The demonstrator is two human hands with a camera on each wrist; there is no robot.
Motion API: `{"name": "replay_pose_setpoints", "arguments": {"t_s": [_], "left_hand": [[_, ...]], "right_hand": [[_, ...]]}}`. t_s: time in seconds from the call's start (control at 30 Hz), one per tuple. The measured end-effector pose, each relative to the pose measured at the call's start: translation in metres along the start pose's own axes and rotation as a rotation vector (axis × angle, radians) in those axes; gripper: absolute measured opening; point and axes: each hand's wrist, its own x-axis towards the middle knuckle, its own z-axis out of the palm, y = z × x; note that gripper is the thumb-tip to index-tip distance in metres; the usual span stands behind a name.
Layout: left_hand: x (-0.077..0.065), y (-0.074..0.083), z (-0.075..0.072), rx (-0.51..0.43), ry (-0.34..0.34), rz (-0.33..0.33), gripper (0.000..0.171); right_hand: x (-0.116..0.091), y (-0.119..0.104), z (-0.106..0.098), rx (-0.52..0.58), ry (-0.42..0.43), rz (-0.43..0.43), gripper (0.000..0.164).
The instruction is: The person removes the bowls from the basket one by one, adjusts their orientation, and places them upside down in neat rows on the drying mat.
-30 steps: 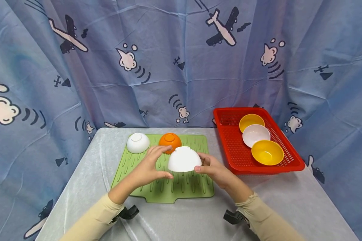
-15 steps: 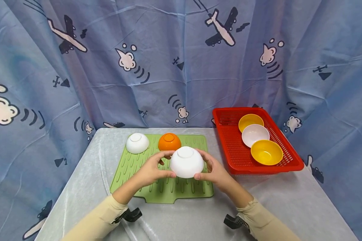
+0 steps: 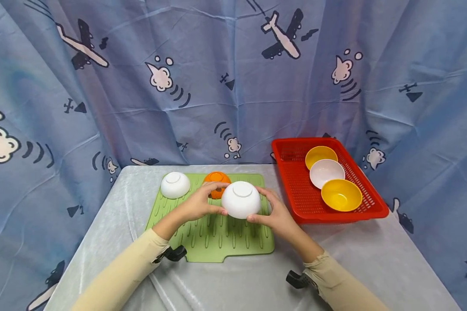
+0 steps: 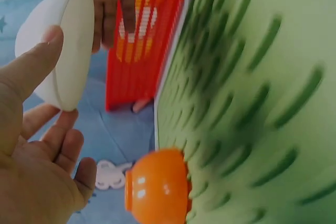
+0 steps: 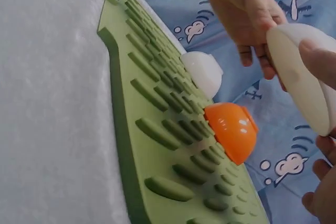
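Note:
A white bowl is held upside down in the air above the green drying mat. My left hand grips its left side, thumb low at the rim and fingers behind. On the other side my right hand grips it the same way. The wrist views show the bowl's open mouth facing the mat, with a gap below it. An orange bowl sits upside down on the mat; the head view shows it partly covered by my left fingers. Another white bowl rests upside down at the mat's far left corner.
A red basket stands to the right of the mat. In it lie a yellow bowl, a white bowl and another yellow bowl, mouths up. A blue curtain hangs behind the table.
The left hand has closed in on the white bowl, which both hands now grip. The bowl has turned more squarely upside down and moved slightly away toward the back.

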Motion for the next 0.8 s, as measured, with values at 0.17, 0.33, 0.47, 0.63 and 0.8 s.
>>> {"name": "replay_pose_setpoints", "arguments": {"t_s": [0.17,0.33,0.47,0.63,0.8], "left_hand": [[0.033,-0.014,-0.010,0.090,-0.027,0.033,0.079],[0.062,-0.028,-0.012,0.193,-0.043,0.016,0.074],[0.082,-0.036,-0.007,0.268,-0.051,0.003,0.074],[0.101,-0.045,0.001,0.305,-0.039,-0.019,0.075],[0.116,-0.052,0.009,0.337,-0.032,-0.029,0.074]], "right_hand": [[0.018,0.013,0.005,0.003,0.079,0.013,0.092],[0.038,0.030,0.009,-0.016,0.153,-0.004,0.089],[0.052,0.046,0.008,-0.058,0.188,-0.008,0.088],[0.066,0.061,0.005,-0.076,0.220,0.013,0.086],[0.075,0.074,0.003,-0.108,0.235,0.058,0.085]]}}
